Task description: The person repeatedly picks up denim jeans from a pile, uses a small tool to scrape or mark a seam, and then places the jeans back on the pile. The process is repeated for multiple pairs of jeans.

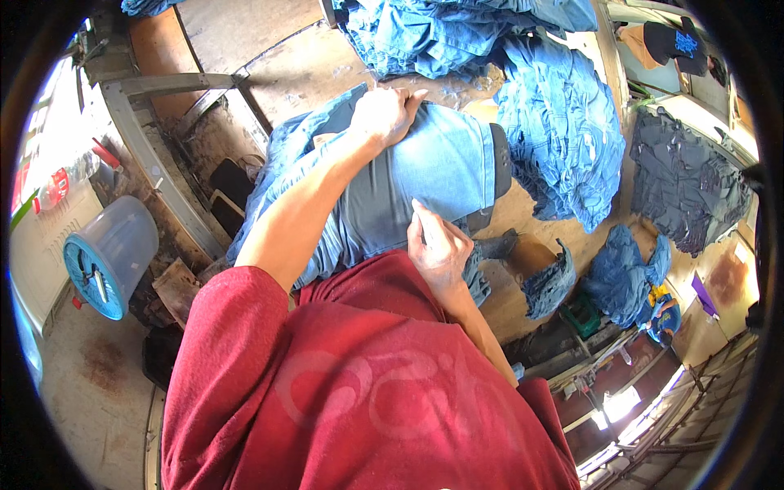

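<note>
A light-blue denim garment (447,151) is stretched over a dark flat board (500,159) in front of me, with the board's end showing past the hem on the right. My left hand (384,116) is closed at the far edge of the denim, its thumb pointing right. At the near edge, my right hand (439,247) has its fingers curled and pinched against the cloth. Whatever sits between those fingertips is hidden. The rest of the garment bunches to the left, beneath my left forearm.
Piles of blue denim (563,131) lie at the far side and right, with dark garments (686,180) beyond. Smaller denim heaps (625,273) are at the lower right. A clear bucket with a blue lid (110,253) lies left, beside a metal frame (135,139).
</note>
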Tool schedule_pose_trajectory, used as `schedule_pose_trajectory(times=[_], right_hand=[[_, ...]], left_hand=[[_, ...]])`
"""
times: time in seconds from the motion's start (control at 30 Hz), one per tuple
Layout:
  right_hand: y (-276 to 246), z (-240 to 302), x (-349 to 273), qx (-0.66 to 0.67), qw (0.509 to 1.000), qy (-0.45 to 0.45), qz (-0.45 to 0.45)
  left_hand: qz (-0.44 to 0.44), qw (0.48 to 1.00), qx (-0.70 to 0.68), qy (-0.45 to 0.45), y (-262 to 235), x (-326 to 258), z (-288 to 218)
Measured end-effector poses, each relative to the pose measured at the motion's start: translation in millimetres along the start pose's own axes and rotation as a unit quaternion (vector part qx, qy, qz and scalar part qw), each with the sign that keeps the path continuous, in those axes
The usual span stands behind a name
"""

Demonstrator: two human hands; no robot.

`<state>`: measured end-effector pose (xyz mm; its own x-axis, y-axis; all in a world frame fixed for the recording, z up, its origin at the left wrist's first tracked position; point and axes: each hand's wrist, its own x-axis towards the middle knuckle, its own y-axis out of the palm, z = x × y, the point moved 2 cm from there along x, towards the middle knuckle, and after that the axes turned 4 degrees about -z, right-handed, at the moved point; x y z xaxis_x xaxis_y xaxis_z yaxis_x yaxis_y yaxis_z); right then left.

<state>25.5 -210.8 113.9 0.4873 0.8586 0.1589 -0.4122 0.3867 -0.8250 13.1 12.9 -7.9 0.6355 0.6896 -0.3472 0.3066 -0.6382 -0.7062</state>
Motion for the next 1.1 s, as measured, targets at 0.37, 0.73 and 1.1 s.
schedule_pose_trajectory(times=[0.37, 0.73, 1.1], right_hand=[[-2, -2, 6, -0.004, 0.999, -0.018, 0.028], [4, 1, 4, -0.028, 0.999, -0.017, 0.003], [-4, 2, 9, -0.026, 0.999, -0.018, 0.011]], left_hand=[[-0.023, 1.0, 0.001, 0.003, -9, 5, 1], [-0.025, 1.0, 0.0, 0.011, -8, 3, 0], [-0.026, 1.0, -0.009, 0.015, -4, 3, 1]])
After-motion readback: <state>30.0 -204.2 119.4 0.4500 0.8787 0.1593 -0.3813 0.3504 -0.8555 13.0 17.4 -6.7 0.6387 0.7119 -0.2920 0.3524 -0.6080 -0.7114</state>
